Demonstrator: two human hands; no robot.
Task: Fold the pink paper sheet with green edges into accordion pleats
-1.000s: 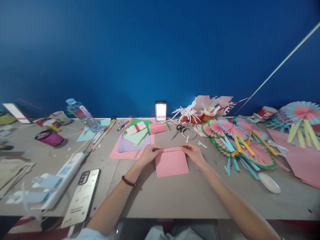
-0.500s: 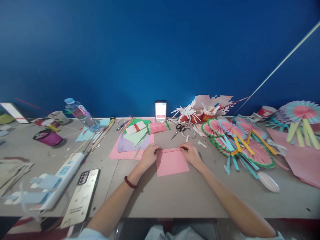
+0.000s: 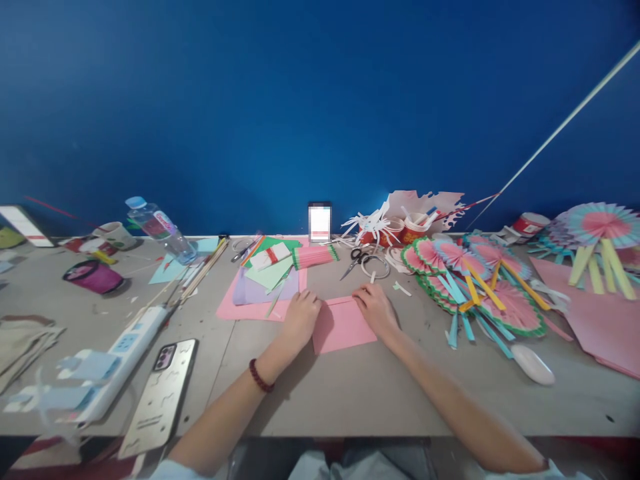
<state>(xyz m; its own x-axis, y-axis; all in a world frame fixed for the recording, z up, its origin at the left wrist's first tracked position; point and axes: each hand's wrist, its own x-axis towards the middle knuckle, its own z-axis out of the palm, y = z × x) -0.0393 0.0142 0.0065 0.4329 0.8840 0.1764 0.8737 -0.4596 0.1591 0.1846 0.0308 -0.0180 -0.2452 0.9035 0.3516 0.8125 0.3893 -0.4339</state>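
A pink sheet of paper (image 3: 344, 327) lies on the table in front of me, its far edge between my two hands. My left hand (image 3: 301, 316) has its fingers curled over the sheet's far left corner, the fingertips partly hidden. At the far right corner, my right hand (image 3: 375, 311) grips the paper with bent fingers. A narrow band along the far edge looks folded. Black-handled scissors (image 3: 354, 263) and a roll of tape (image 3: 375, 267) rest just beyond my right hand. A pleated pink strip with green edges (image 3: 316, 257) lies farther back.
Coloured sheets (image 3: 240, 311) lie beyond my left hand. Pleated paper fans (image 3: 510, 307) and a white spoon-like piece (image 3: 533, 364) are on the right. A phone (image 3: 160, 397), power strip (image 3: 120, 367) and tilted bottle (image 3: 165, 230) occupy the left. A lit phone (image 3: 320, 222) stands by the wall.
My left fingers have shifted from pinching the far edge to curling over its corner. My right fingers have moved slightly left and reach over the edge. The folded band looks flatter.
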